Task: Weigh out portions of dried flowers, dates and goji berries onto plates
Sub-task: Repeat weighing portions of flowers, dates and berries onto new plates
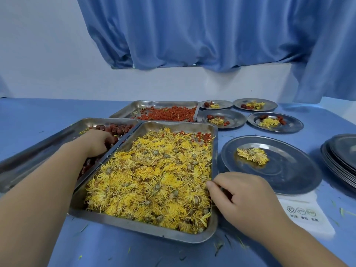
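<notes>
While the left hand [96, 143] digs into the dates [115, 129] at 10 o'clock, fingers curled down among them and their grip hidden, the plate [289, 180] on the scale [308, 214] lies at its 3 o'clock, across the flower tray [125, 225]. The right hand [248, 199] is nearer the plate, fingers loosely curled at the tray's rim; whether they pinch petals I cannot tell.

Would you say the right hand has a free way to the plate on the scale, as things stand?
Probably yes: the right hand is at the right edge of the flower tray, just beside the plate on the white scale, with nothing standing between them.
</notes>
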A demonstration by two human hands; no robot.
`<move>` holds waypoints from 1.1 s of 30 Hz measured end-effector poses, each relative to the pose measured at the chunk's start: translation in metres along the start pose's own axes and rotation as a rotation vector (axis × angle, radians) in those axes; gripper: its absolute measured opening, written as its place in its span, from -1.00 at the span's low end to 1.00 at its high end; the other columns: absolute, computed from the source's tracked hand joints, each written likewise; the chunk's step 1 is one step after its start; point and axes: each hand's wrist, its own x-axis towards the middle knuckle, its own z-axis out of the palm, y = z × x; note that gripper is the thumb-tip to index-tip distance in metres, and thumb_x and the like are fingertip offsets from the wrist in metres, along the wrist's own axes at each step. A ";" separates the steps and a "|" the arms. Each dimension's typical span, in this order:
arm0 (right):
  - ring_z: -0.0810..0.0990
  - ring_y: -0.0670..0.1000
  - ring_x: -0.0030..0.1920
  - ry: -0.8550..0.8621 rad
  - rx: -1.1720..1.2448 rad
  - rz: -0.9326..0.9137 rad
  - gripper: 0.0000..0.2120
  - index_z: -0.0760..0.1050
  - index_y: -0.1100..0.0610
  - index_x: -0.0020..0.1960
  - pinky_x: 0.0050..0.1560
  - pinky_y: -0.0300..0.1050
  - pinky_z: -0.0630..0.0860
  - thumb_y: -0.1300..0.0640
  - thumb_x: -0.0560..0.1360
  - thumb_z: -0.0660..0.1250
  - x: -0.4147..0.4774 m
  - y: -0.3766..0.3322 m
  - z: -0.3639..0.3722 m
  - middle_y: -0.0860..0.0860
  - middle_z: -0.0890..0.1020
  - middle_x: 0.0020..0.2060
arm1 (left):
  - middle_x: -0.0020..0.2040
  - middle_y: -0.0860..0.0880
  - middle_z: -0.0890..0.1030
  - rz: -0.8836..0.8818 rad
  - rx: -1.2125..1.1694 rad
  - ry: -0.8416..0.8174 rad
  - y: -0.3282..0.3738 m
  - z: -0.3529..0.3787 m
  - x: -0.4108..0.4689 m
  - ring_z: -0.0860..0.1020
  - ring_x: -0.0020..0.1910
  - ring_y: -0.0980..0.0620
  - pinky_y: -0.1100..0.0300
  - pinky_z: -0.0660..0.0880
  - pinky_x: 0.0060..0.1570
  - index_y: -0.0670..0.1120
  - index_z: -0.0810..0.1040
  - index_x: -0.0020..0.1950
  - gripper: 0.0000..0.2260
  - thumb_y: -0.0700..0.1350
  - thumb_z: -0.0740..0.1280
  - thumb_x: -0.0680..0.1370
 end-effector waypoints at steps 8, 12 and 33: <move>0.39 -0.05 -0.49 0.051 0.034 0.041 -0.58 0.34 0.04 -0.43 -0.50 -0.07 0.38 -0.12 0.53 0.06 -0.001 0.002 -0.004 -0.05 0.38 -0.55 | 0.01 0.00 0.67 -0.058 -0.090 0.035 -0.008 -0.006 -0.013 0.55 -0.09 0.04 0.15 0.48 -0.01 -0.06 0.68 0.05 -0.83 -0.12 0.43 0.48; 0.31 -0.01 -0.52 0.116 0.165 0.078 -0.59 0.17 -0.01 -0.45 -0.49 -0.09 0.30 -0.04 0.54 0.17 0.001 0.000 -0.011 -0.05 0.25 -0.58 | -0.14 0.05 0.61 -0.059 -0.490 0.168 0.006 -0.023 -0.023 0.53 -0.20 0.06 0.14 0.40 -0.17 0.03 0.62 0.00 -0.90 -0.05 0.43 0.49; 0.22 -0.01 -0.47 0.720 0.929 0.929 -0.69 0.50 0.11 -0.35 -0.46 -0.15 0.19 -0.02 0.49 0.25 -0.008 0.071 -0.067 0.09 0.27 -0.47 | 0.01 0.13 0.66 0.639 -0.724 -0.202 0.306 -0.055 -0.116 0.61 0.01 0.17 0.25 0.54 0.08 0.09 0.64 0.04 -0.78 -0.20 0.40 0.49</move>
